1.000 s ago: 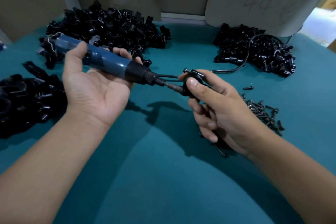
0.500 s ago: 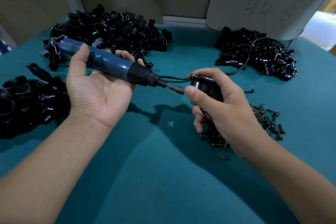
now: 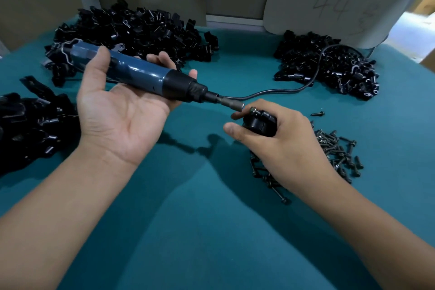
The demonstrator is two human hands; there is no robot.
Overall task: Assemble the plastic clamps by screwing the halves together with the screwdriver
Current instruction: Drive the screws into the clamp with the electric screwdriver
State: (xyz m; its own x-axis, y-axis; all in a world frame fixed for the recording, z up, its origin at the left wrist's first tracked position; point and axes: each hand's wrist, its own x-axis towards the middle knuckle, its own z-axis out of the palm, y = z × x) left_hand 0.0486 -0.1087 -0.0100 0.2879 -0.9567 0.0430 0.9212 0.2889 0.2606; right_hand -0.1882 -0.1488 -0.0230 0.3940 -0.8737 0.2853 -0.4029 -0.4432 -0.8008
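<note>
L hand (image 3: 122,110), thumb and fingertips curled round the electric screwdriver (image 3: 131,73), has pulled its bit just off the clamp (image 3: 260,122) that the R hand (image 3: 282,146) grips beside the screw pile (image 3: 339,155), lower than 1 s ago, so that screw's prob. driven.

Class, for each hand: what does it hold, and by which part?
Left hand holds the screwdriver by its blue body. Right hand grips the clamp around its round body.

You have three heaps of black clamp parts (image 3: 131,30), one screwdriver (image 3: 131,73), one screw pile (image 3: 336,150).
</note>
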